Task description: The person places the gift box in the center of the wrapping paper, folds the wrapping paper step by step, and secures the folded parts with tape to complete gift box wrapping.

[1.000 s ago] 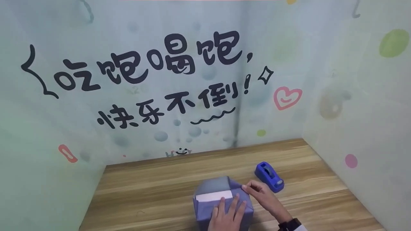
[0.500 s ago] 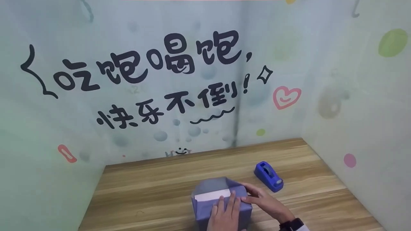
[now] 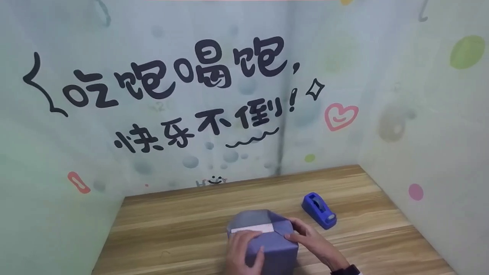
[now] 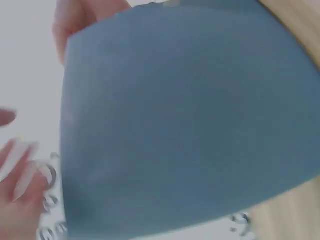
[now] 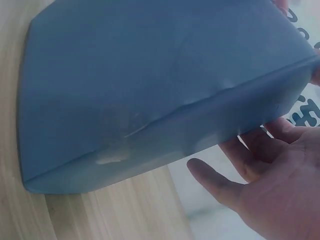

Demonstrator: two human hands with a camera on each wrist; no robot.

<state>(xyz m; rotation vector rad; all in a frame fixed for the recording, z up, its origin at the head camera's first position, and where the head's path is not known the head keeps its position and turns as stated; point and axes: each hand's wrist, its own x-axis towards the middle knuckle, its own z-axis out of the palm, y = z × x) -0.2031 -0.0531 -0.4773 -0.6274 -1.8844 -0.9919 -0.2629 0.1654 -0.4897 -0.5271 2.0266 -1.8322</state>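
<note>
A box wrapped in blue-grey paper stands on the table in the head view, a pale strip showing between its folded flaps. My right hand grips the far right corner, thumb on top and fingers round the side. In the right wrist view, that hand has fingers against the paper's edge, its little finger apart from it. My left hand is over the left part of the top, fingers bent and thumb spread. Its fingers look blurred and apart from the paper in the left wrist view.
A blue tape dispenser stands on the wooden table, to the right of and beyond the box. Pale printed walls with dark lettering enclose the table at the back and sides.
My left hand has lifted from lying flat on the top flap and moved left, its fingers bending. The right hand moved from pinching the corner fold to gripping round the corner.
</note>
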